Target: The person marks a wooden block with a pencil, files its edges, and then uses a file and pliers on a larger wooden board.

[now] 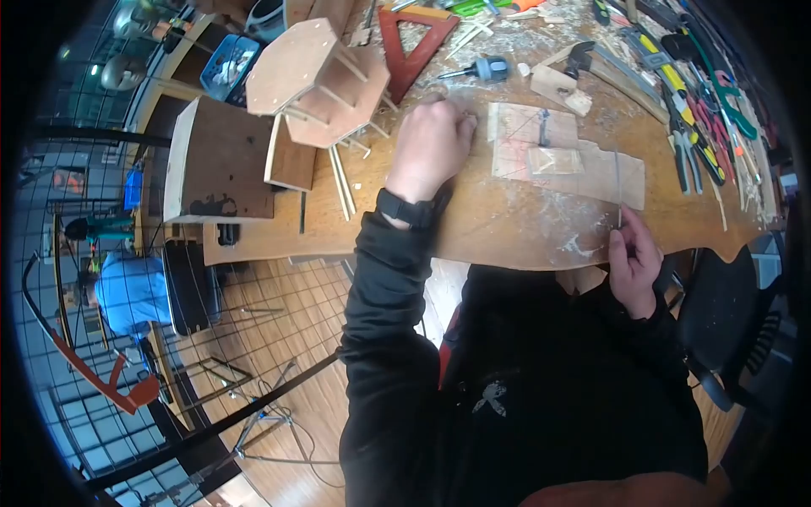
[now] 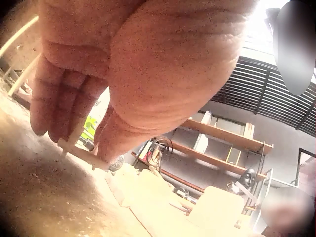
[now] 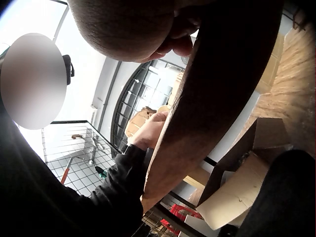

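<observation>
My left hand [image 1: 427, 144] is low over the wooden table [image 1: 473, 237], left of a thin marked board [image 1: 608, 182]. In the left wrist view its fingertips and thumb pinch a small wooden stick [image 2: 81, 153] close above the tabletop. At the table's front edge, my right hand [image 1: 639, 262] pinches the lower end of a thin straight strip [image 1: 618, 177], which overlaps the board's right part. A small wooden block [image 1: 555, 161] lies on the board. Left of my left hand stands a two-tier wooden model [image 1: 291, 68] with octagonal plates on thin posts.
A screwdriver [image 1: 486, 69], a red triangle square [image 1: 414, 55] and a hammer [image 1: 621, 80] lie farther back. Pliers [image 1: 686, 160] and other tools crowd the right side. A wooden box [image 1: 221, 165] stands at the left; beyond the mesh is a person in blue [image 1: 135, 291].
</observation>
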`<action>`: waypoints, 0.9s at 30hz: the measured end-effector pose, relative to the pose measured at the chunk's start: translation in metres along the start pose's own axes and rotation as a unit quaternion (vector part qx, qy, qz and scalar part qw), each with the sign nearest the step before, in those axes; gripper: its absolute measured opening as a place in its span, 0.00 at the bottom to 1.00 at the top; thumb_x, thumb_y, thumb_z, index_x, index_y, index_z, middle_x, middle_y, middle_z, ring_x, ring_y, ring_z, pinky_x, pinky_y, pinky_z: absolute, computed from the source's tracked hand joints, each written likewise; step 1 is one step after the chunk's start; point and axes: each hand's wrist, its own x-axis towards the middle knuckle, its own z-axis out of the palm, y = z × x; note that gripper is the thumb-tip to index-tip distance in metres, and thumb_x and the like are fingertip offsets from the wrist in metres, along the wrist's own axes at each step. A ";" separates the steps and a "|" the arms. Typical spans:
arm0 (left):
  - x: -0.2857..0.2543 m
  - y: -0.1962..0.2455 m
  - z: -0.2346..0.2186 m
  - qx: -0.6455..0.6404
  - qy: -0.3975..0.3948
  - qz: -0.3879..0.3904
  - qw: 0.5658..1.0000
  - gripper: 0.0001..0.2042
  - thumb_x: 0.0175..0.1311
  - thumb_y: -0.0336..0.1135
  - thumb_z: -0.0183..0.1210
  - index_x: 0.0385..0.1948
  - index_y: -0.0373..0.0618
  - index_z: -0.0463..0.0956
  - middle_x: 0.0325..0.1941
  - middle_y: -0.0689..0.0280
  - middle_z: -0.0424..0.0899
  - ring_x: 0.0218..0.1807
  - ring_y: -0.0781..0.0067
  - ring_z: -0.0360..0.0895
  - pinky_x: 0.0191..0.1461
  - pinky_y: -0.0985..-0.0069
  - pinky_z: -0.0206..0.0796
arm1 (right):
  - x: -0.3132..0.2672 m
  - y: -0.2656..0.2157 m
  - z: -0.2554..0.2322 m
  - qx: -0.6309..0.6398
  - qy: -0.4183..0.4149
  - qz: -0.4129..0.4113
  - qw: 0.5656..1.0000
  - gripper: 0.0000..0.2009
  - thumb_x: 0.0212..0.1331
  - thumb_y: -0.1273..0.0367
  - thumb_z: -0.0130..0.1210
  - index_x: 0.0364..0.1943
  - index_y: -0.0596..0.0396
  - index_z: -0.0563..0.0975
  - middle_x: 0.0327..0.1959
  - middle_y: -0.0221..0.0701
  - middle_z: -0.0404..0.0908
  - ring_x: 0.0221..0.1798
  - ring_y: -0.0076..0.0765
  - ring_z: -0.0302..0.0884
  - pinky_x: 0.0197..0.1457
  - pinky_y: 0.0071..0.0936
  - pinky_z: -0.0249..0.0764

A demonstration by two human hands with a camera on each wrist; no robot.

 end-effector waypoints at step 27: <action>0.034 -0.017 0.005 0.085 0.054 0.042 0.994 0.08 0.64 0.32 0.66 0.41 0.43 0.88 0.40 0.48 0.85 0.43 0.41 0.83 0.49 0.52 0.76 | 0.005 -0.008 0.002 0.007 0.032 -0.017 0.999 0.20 0.62 0.77 0.64 0.59 0.63 0.81 0.27 0.34 0.80 0.25 0.34 0.79 0.32 0.30 0.76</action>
